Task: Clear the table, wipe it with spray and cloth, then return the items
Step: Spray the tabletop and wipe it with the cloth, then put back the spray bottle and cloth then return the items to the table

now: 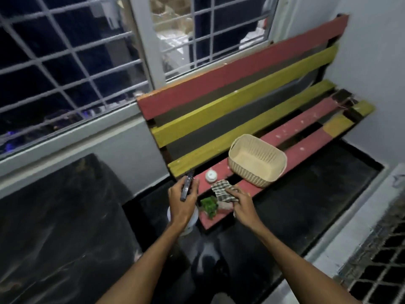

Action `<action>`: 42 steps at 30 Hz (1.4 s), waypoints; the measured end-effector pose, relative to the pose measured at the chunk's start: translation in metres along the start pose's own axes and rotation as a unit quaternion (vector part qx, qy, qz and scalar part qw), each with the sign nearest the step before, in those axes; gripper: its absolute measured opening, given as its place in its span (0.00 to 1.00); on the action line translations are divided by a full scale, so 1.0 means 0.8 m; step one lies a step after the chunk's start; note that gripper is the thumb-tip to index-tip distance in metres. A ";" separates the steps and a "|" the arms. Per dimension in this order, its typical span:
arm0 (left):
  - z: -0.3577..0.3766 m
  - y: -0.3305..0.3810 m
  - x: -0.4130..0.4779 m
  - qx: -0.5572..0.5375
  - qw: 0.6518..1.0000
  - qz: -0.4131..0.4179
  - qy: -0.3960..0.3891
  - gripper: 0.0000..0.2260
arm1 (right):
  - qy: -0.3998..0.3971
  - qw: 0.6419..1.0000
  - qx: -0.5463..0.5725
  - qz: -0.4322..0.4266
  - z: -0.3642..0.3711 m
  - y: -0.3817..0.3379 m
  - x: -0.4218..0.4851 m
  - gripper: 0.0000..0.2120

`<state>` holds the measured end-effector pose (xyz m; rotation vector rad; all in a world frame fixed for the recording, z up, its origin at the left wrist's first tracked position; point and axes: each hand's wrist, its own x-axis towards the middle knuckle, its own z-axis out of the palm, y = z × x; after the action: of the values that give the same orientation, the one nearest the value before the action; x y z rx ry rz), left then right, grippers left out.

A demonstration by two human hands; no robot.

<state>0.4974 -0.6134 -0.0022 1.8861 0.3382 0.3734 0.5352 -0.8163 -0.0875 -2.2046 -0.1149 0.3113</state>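
Head view: the person's left hand [183, 200] grips a slim dark flat object [186, 187], held on edge just off the near end of the bench [306, 148], whether a phone or something else cannot be told. The right hand [242, 204] has its fingers curled over a checked cloth [221, 189], which lies bunched on the front red slat close to that slat's near edge. Just behind the cloth stands a small white round container [210, 176], and beyond it a cream slotted basket [252, 175] sits across the red seat slats, nothing visible inside. Something green and leafy [209, 206] lies at the near corner of the front slat, between the two hands. Below the left wrist a white rounded object [190, 224] shows partly, off the bench end. The bench back stands against a barred window [65, 62], and its far end is close to the side wall [372, 62]. Past the basket the slats run on to that wall, with dark gaps between them. Dark floor [306, 205] borders the front edge of the seat, and a dark glossy surface [54, 216] fills the left foreground under the sill.
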 end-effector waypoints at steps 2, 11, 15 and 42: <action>0.054 0.006 0.030 -0.014 0.999 0.000 -0.031 0.20 | 0.021 0.999 0.023 0.028 -0.033 0.024 0.030 0.30; 0.289 -0.008 0.172 -0.064 0.992 0.029 -0.102 0.17 | 0.143 0.981 0.049 0.122 -0.131 0.147 0.194 0.26; 0.378 -0.044 0.231 -0.089 0.983 0.043 -0.155 0.10 | 0.147 0.975 0.018 0.164 -0.139 0.202 0.263 0.24; 0.413 -0.193 0.346 0.212 0.863 0.057 -0.456 0.44 | 0.137 0.976 -0.072 0.155 -0.110 0.254 0.337 0.15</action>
<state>0.8779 -0.7310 -0.2281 2.2826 -0.3677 -0.5810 0.8125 -0.9552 -0.2466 -2.3864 0.3723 0.1696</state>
